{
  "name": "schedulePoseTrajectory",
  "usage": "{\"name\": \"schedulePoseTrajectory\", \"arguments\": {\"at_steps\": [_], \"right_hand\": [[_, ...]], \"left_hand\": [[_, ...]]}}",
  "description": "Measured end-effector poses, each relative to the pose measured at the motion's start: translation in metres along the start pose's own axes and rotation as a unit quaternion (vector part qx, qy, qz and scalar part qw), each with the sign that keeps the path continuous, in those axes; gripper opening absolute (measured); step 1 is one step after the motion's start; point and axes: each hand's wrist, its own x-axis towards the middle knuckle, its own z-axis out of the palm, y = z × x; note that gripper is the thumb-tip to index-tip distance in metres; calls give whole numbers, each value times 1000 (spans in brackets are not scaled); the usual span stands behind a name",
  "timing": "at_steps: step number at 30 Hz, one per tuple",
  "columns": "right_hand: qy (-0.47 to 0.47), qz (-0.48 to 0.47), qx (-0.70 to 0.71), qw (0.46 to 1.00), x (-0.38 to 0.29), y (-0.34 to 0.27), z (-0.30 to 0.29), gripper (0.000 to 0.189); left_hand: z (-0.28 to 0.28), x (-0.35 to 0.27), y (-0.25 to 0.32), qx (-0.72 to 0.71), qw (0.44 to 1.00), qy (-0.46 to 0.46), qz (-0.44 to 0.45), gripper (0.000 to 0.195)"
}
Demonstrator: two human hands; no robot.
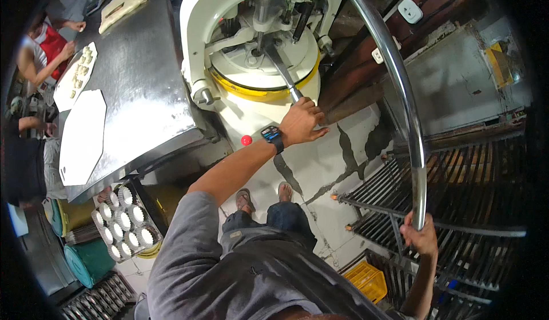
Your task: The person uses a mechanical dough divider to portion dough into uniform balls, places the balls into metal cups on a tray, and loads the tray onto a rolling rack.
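Observation:
In front of me stands a cream-coloured dough divider machine (257, 122) with a round pressing head (223, 64) and a yellow ring (257, 93) beneath it. A short metal handle (281, 69) sticks out from the head towards me. My left hand (303, 120), with a smartwatch (272, 136) on its wrist, is closed over the near end of that handle. Far to the right, my right hand (422, 236) grips the lower end of a long curved chrome lever (401, 80). A red knob (246, 140) shows low on the machine's front.
On the left, a steel table (141, 62) bears white boards (83, 137), small dough pieces (81, 69) and a large dough slab (124, 4). A co-worker in a red apron (53, 47) stands beyond. A lined muffin tin (126, 221), slatted racks (463, 178) and a yellow crate (364, 281) are nearby.

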Motion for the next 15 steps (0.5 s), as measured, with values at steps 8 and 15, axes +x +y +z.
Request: {"name": "schedulePoseTrajectory", "arguments": {"at_steps": [8,15], "right_hand": [[29,49,-10,998,27,24,24,15],[72,46,-7,996,16,20,25,23]], "left_hand": [[78,77,-15,86,988,60,-110,23],[58,65,-5,49,991,79,-99,23]]}}
